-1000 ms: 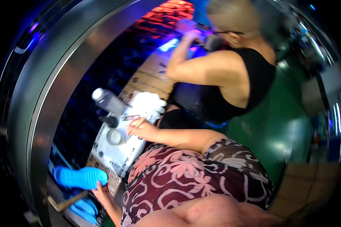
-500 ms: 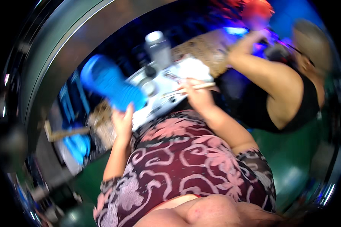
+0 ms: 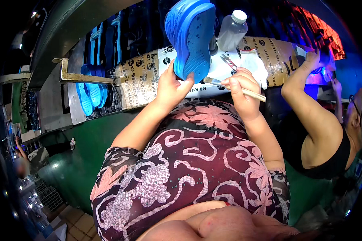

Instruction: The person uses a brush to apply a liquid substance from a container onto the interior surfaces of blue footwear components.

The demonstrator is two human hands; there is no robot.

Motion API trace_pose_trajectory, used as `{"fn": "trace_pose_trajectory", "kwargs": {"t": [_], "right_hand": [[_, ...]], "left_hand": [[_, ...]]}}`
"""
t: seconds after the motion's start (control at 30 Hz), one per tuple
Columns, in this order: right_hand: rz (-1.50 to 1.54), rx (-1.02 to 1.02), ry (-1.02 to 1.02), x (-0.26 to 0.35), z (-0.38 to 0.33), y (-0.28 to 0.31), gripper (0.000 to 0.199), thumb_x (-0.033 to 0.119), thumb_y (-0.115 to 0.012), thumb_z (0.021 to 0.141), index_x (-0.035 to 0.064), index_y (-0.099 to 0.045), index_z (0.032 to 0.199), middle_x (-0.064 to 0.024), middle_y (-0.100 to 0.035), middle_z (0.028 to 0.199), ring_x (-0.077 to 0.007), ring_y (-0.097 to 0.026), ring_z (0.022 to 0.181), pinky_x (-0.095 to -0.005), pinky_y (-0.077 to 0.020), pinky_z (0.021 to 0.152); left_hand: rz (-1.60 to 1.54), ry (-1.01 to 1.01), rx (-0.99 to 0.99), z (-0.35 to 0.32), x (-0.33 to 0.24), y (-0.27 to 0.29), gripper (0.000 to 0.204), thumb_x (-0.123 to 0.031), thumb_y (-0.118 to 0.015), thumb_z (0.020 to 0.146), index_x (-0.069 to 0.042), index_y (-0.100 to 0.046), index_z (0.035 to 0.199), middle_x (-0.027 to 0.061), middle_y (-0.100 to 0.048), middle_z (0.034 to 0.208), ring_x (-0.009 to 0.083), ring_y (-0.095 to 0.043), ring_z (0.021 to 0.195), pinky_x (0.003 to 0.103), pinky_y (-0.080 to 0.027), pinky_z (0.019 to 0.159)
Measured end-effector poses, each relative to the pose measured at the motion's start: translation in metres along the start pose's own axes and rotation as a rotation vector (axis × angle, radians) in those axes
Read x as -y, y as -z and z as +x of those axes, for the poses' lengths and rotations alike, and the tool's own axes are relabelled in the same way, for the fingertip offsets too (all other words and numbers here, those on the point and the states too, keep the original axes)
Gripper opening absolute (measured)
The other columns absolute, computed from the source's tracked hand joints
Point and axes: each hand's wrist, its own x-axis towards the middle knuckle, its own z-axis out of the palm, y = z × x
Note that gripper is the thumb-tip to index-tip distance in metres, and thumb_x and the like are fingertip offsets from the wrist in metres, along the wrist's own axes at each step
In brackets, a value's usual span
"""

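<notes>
Seen from the head camera, a bright blue shoe sole is held upright above the cardboard-covered bench, its moulded underside with small dots and ridges turned toward the camera and its upper end near the top edge of the picture. It is gripped at its lower end by the left hand, whose fingers are closed around the edge, with the thumb laid up against the sole's right side. The left forearm is raised from the lower left, wrist bent back. A thin brush with a pale wooden handle is pinched in the right hand, whose fingers are curled shut around it; the bristle end is pointed left, just beside the sole's lower edge. A clear plastic bottle with a white cap is stood on the bench behind the sole, and a white cloth is laid near it. More blue soles are stacked at the left. At the right, another person's arm is stretched toward the bench.
</notes>
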Motion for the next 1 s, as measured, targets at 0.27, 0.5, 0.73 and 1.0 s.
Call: {"fn": "trace_pose_trajectory", "kwargs": {"t": [0.27, 0.5, 0.73, 1.0], "right_hand": [[-0.034, -0.099, -0.053, -0.008, -0.005, -0.005, 0.024, 0.013, -0.058, 0.087, 0.0028, -0.065, 0.066, -0.0078, -0.06, 0.062, -0.0237, -0.056, 0.061, -0.0342, -0.0423, 0.067], [-0.061, 0.017, 0.032, -0.005, -0.003, -0.01, 0.025, 0.014, -0.055, 0.089, 0.0026, -0.065, 0.069, -0.006, -0.06, 0.061, -0.0217, -0.055, 0.062, -0.0369, -0.042, 0.082], [-0.154, -0.019, 0.053, -0.007, -0.007, -0.006, 0.021, 0.014, -0.057, 0.087, 0.0041, -0.065, 0.07, -0.0063, -0.062, 0.065, -0.0225, -0.057, 0.063, -0.0378, -0.0427, 0.082], [-0.095, 0.0, 0.151, -0.006, -0.004, -0.011, 0.018, 0.014, -0.065, 0.08, 0.0038, -0.064, 0.066, -0.0064, -0.056, 0.059, -0.0234, -0.051, 0.056, -0.033, -0.0391, 0.064]], "left_hand": [[0.044, -0.03, 0.02, -0.004, 0.004, 0.006, 0.038, -0.005, -0.062, 0.079, 0.002, -0.05, 0.114, 0.0103, -0.063, 0.094, 0.0137, -0.06, 0.085, 0.028, -0.048, 0.078], [0.058, -0.027, -0.006, -0.01, 0.008, 0.001, 0.047, -0.008, -0.065, 0.076, 0.001, -0.05, 0.119, 0.0137, -0.066, 0.091, 0.0183, -0.065, 0.082, 0.03, -0.05, 0.076], [0.021, 0.003, 0.01, -0.009, 0.002, 0.003, 0.032, -0.004, -0.062, 0.081, 0.003, -0.05, 0.109, 0.0066, -0.061, 0.093, 0.0106, -0.058, 0.081, 0.025, -0.047, 0.073], [-0.034, -0.031, -0.06, -0.01, 0.007, -0.004, 0.041, -0.005, -0.063, 0.077, 0.005, -0.05, 0.115, 0.0119, -0.066, 0.091, 0.0133, -0.063, 0.081, 0.027, -0.05, 0.075]]}}
